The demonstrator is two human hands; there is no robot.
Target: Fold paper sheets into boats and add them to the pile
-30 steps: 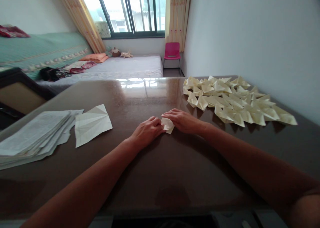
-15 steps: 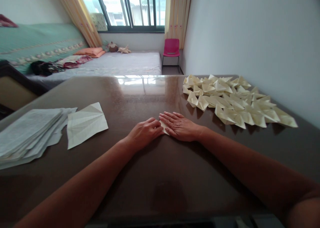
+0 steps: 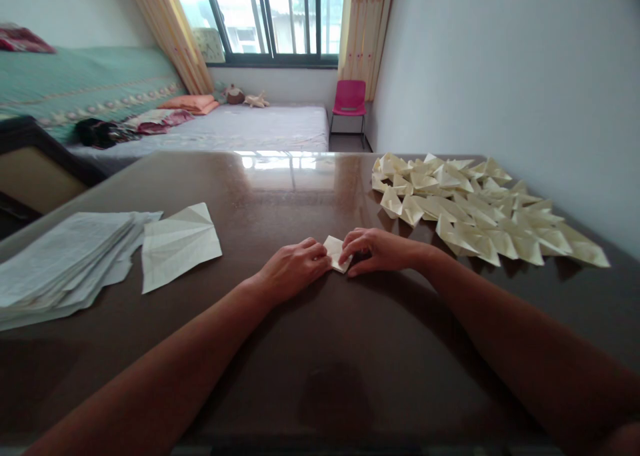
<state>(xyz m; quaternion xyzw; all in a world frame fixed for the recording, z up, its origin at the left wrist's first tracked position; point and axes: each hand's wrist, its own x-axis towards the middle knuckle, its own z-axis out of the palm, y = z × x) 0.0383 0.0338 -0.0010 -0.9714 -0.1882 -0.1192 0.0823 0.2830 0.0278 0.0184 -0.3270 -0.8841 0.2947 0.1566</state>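
Note:
A small folded piece of cream paper (image 3: pixel 334 248) lies on the brown table (image 3: pixel 280 349) between my hands. My left hand (image 3: pixel 299 264) has its fingers closed on the paper's left edge. From the other side my right hand (image 3: pixel 373 249), fingers bent, pinches the paper's right edge; part of that edge is hidden under the fingertips. To the right spreads a group of folded paper pieces (image 3: pixel 465 203) with pointed corners, several in rows. A creased sheet of paper (image 3: pixel 183 246) rests on the left, beside a stack of paper sheets (image 3: pixel 65 249).
Behind the table is a bed (image 3: pixel 280 123) with folded cloths and soft toys. A pink chair (image 3: pixel 349 99) stands under the window by the right wall (image 3: pixel 500 63). At the left edge is a dark-framed chair (image 3: pixel 40 169).
My right hand has gone from lying flat over the folded paper to bent fingers at its right edge, so more of the paper shows. The whole view has shifted slightly.

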